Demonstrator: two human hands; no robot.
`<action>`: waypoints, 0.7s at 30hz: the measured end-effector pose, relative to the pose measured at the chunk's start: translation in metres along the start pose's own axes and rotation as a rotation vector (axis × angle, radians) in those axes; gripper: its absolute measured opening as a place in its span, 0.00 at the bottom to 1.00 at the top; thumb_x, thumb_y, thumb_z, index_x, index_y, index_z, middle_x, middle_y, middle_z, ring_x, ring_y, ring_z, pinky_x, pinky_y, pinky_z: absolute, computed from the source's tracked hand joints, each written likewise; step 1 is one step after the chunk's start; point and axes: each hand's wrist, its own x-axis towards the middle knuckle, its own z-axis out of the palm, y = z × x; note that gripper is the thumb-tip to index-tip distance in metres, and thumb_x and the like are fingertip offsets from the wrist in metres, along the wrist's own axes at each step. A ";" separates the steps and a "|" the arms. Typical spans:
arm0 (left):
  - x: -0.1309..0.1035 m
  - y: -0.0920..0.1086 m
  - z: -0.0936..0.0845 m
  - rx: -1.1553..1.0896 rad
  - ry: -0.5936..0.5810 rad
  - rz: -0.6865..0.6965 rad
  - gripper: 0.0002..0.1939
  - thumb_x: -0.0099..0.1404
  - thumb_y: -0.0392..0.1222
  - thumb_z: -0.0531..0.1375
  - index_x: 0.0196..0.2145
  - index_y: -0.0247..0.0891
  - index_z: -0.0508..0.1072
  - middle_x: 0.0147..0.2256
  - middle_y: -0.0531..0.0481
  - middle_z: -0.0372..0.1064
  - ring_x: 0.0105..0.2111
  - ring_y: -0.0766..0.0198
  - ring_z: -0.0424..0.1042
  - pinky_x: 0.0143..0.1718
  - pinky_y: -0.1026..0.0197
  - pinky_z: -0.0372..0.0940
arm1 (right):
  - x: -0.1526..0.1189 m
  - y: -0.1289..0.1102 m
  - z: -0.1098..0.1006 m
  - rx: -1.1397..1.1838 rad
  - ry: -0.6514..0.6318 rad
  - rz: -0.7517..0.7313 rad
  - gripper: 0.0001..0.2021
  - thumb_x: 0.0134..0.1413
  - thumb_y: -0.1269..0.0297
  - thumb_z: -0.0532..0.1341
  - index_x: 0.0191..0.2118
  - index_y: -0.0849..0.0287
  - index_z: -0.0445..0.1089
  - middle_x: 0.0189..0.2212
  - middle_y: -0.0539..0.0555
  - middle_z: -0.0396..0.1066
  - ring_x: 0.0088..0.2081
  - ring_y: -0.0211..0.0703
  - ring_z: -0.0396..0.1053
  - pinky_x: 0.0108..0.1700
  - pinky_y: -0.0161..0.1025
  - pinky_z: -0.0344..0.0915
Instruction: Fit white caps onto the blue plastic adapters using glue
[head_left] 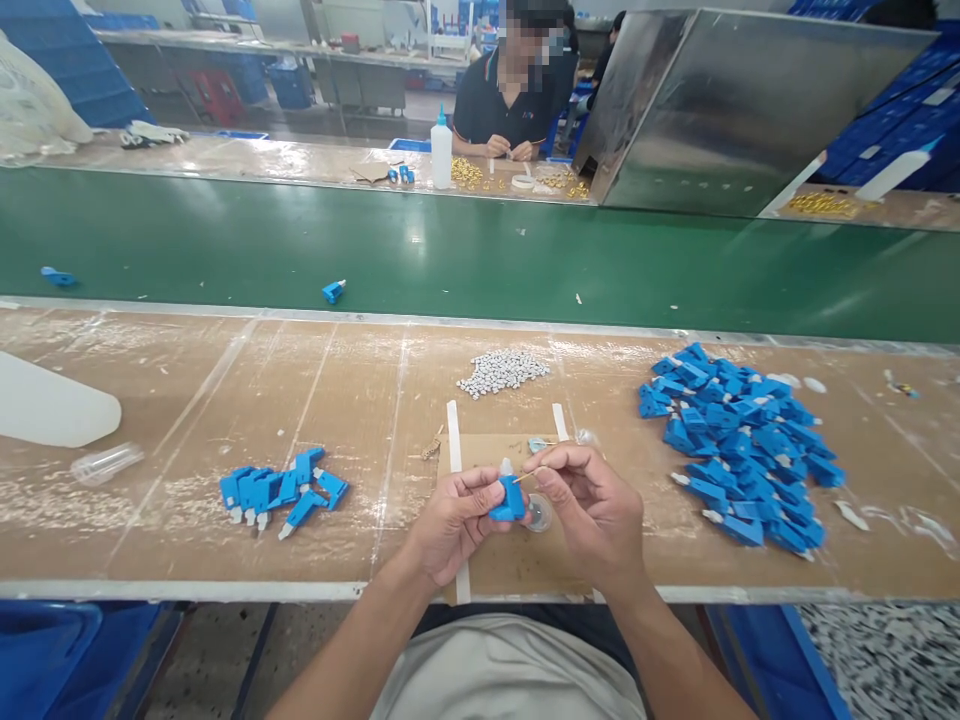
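Observation:
A small blue plastic part (510,500) with a white tip is pinched between the thumb and fingers of my left hand (454,522), tip upward. My right hand (604,512) grips a thin yellowish stick (526,476) between thumb and forefinger, its end at the side of the blue part; whether it touches cannot be made out. Below my hands lies a cardboard sheet (506,575), taped to the table. A small clear round dish (540,514) sits partly hidden behind my fingers. Small grey pieces (504,371) form a pile beyond the cardboard.
A large heap of blue parts (742,440) lies right, a smaller group (277,488) left. Farther left are a white bottle (56,405) and a clear tube (107,463). Past the table runs a green conveyor belt (450,250) carrying two blue parts. A person (510,110) works opposite.

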 end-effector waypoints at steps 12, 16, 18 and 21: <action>-0.001 -0.002 -0.001 -0.026 0.012 0.019 0.11 0.60 0.39 0.69 0.40 0.31 0.79 0.33 0.45 0.76 0.32 0.62 0.78 0.29 0.70 0.70 | -0.005 0.003 0.004 -0.098 -0.024 -0.196 0.04 0.65 0.66 0.59 0.38 0.53 0.70 0.34 0.54 0.73 0.40 0.49 0.72 0.46 0.46 0.69; -0.002 -0.001 -0.003 -0.013 0.011 0.030 0.11 0.61 0.40 0.68 0.40 0.30 0.79 0.32 0.43 0.76 0.32 0.62 0.79 0.30 0.70 0.70 | 0.000 0.000 -0.007 0.013 0.034 -0.095 0.02 0.64 0.64 0.61 0.38 0.54 0.71 0.40 0.56 0.70 0.43 0.48 0.70 0.44 0.43 0.69; -0.002 0.000 -0.004 -0.019 0.010 0.029 0.11 0.62 0.39 0.68 0.40 0.29 0.78 0.33 0.42 0.77 0.33 0.62 0.79 0.30 0.71 0.70 | 0.002 0.003 -0.016 -0.006 0.003 -0.057 0.04 0.63 0.63 0.62 0.36 0.55 0.72 0.43 0.57 0.67 0.48 0.50 0.68 0.46 0.43 0.68; -0.002 0.000 -0.006 -0.065 0.024 0.024 0.11 0.62 0.38 0.68 0.40 0.29 0.78 0.34 0.42 0.78 0.33 0.62 0.79 0.30 0.71 0.71 | -0.003 0.015 -0.028 -0.122 -0.097 0.014 0.07 0.63 0.60 0.62 0.35 0.56 0.73 0.45 0.58 0.66 0.52 0.51 0.65 0.45 0.41 0.67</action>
